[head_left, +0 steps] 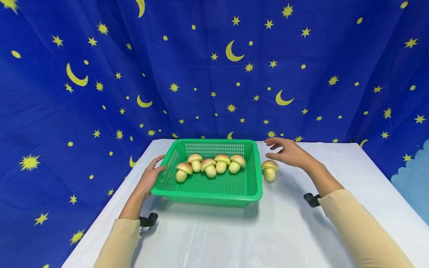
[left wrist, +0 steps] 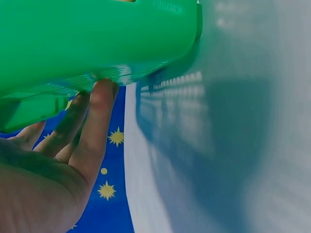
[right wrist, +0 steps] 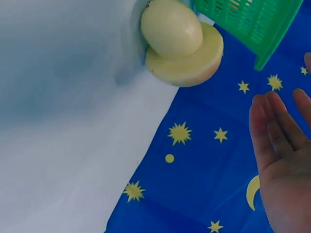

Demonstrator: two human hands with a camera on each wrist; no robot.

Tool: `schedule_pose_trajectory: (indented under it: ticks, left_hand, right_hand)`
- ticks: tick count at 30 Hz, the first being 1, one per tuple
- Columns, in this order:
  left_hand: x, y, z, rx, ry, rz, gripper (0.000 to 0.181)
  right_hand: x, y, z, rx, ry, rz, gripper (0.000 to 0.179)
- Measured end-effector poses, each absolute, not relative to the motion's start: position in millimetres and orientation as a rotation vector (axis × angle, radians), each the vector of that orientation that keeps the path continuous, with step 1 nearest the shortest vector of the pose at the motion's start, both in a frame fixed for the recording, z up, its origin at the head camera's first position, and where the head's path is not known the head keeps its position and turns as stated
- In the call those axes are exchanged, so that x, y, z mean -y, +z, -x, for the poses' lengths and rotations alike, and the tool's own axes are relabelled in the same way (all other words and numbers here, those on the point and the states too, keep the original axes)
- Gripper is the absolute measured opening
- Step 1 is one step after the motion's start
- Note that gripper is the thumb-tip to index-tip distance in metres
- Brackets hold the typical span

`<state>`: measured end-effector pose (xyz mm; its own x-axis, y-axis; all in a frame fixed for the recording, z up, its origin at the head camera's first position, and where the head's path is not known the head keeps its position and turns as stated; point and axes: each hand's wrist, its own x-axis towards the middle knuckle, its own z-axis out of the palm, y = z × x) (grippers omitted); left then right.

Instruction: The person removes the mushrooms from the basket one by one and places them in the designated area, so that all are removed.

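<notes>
A green plastic basket (head_left: 214, 194) with slotted walls stands on the white table. Several toy mushrooms (head_left: 208, 168) with tan-red caps and pale stems lie inside it. Along the basket's left side, my left hand (head_left: 149, 178) touches the outer wall with extended fingers, which the left wrist view shows from below. One more toy mushroom (head_left: 269, 170) sits on the table just outside the right wall; the right wrist view shows its stem (right wrist: 172, 29) close up. Above and to the right of that mushroom, my right hand (head_left: 289, 152) hovers with fingers loosely bent, holding nothing.
Behind the white table (head_left: 301, 230) hangs a blue cloth (head_left: 201, 67) with yellow moons and stars, which also runs along the left and right sides. A black wrist mount (head_left: 148, 220) is on the left arm and another wrist mount (head_left: 312, 200) on the right.
</notes>
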<state>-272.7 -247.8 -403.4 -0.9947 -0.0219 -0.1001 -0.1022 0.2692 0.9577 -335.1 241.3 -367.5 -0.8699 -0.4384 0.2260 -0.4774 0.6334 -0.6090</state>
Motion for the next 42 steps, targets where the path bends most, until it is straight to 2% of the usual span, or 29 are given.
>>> schedule_pose_trajectory:
  ticks: [8, 19, 42]
  left_hand:
    - [237, -386, 260, -2.465, 1.833, 0.129, 0.059]
    - [251, -412, 279, -2.468, 1.859, 0.128, 0.06]
    - [256, -412, 281, -2.461, 1.852, 0.107, 0.061]
  right_hand:
    - [-230, -363, 340, 2.821, 1.017, -0.766, 0.051]
    - [-213, -349, 347, 2.882, 0.946, -0.774, 0.052]
    - [-180, -341, 358, 2.917, 0.88, -0.878, 0.056]
